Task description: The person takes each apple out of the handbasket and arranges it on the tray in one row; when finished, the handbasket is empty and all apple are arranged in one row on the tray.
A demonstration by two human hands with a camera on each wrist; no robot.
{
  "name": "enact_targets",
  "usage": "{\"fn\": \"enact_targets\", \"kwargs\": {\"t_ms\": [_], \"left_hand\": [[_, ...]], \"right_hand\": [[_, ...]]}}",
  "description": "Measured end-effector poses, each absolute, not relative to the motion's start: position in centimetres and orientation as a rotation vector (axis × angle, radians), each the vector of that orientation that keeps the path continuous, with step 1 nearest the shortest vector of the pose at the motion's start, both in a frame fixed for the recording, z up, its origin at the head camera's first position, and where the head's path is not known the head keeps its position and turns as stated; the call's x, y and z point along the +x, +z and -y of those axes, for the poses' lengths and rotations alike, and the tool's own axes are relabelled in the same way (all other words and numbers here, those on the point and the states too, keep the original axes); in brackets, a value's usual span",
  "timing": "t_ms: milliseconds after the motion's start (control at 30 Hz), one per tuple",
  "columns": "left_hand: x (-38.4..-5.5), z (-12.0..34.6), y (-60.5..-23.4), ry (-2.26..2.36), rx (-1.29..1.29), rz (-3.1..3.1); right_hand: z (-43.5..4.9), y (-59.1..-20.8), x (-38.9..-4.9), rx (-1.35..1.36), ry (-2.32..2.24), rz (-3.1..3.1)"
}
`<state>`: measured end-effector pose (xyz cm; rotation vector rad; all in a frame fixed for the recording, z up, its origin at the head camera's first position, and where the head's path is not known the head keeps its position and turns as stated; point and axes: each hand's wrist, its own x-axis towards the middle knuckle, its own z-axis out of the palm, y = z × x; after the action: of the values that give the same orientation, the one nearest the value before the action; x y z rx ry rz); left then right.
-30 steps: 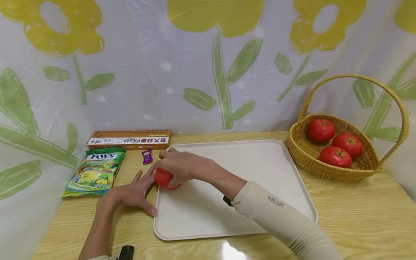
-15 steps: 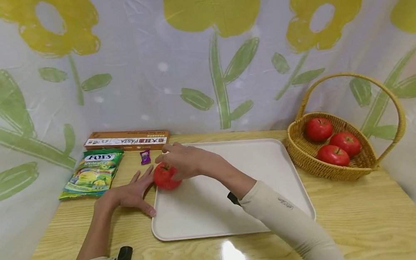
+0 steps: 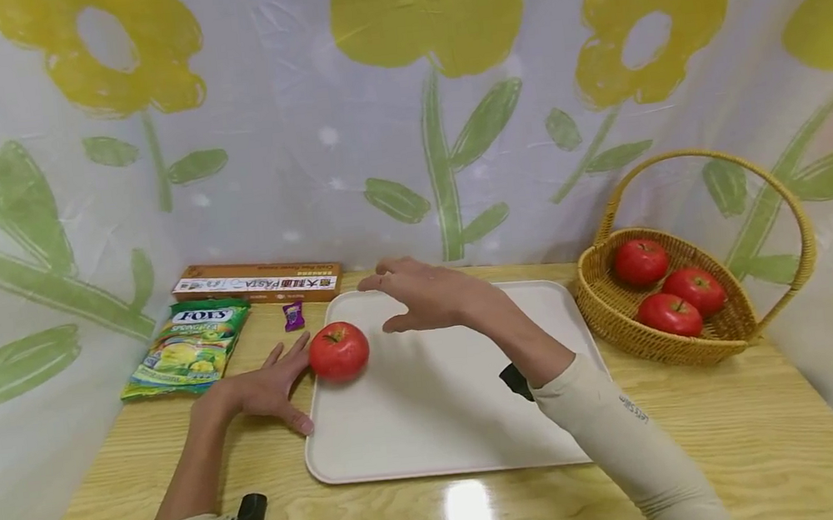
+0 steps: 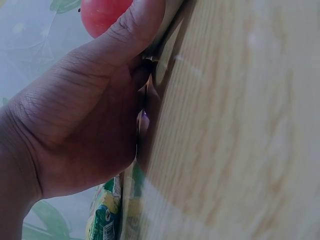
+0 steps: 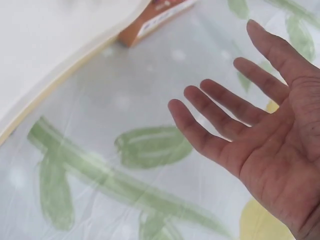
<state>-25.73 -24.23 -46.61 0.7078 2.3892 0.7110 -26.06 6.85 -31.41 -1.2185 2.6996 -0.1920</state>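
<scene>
A red tomato (image 3: 338, 352) with a green stem sits at the left edge of the white tray (image 3: 447, 424). Beside that edge my left hand (image 3: 267, 391) rests with fingers spread, the thumb at the tray's rim and fingertips near the tomato. In the left wrist view the left hand (image 4: 85, 105) lies against the wooden table, the tomato (image 4: 103, 16) beyond its thumb. Over the tray's upper part hovers my right hand (image 3: 430, 292), apart from the tomato and holding nothing. The right wrist view shows the right hand (image 5: 270, 135) with its fingers extended and the palm bare.
A wicker basket (image 3: 619, 332) with a tall handle holds three red fruits at the right. On the left lie a green candy bag (image 3: 191, 344), a small purple-wrapped candy (image 3: 294, 315) and a long pasta box (image 3: 256, 281). A flowered curtain (image 3: 286, 155) hangs behind the table.
My right hand has let go of the tomato and moved up and right, away from it. The tomato stands uncovered at the tray's left edge. My left hand has stayed in place.
</scene>
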Motion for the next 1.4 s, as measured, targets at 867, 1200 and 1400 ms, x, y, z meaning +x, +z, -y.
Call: {"fn": "enact_targets", "kwargs": {"t_ms": [867,1200,1400], "left_hand": [[-25.5,24.3,-46.6,0.728,0.72,-2.393],[-25.4,24.4,-46.4,0.744,0.708,-2.381],[-25.2,24.3,-46.3,0.729,0.681,-2.38]], "right_hand": [[-23.0,-27.5,-25.5,-0.86,-0.183,-2.861],[-29.0,-27.1,-24.9,-0.82,-0.167,-2.917],[-32.1,-28.1,-24.7,-0.795,-0.133,-2.933]]}}
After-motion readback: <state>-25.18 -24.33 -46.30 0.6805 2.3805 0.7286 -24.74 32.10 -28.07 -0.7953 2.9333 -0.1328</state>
